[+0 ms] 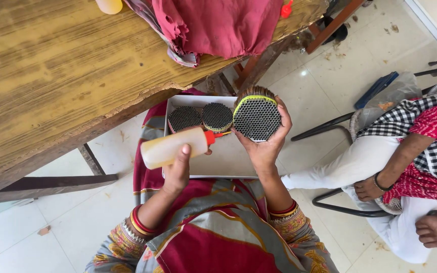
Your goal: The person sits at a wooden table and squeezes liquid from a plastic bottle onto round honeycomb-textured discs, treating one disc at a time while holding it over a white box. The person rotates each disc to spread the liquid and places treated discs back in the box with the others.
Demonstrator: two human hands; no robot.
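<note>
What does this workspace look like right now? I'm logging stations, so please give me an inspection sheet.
Surface: shallow white tray on the lap; worn wooden table beside it.
Job's things: pale squeeze bottle with red nozzle; round mesh-faced brush; two smaller round brushes in the tray.
Clutter: red cloth on the table; debris on the floor.
Grippers: left hand holds the bottle; right hand holds the brush.
Cables: nothing seen.
Surroundings: seated person to the right.

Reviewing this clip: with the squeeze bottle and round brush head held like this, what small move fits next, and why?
Probably tip the bottle in the left hand a bit further: its red nozzle already points at the rim of the brush head held in the right hand.
</note>
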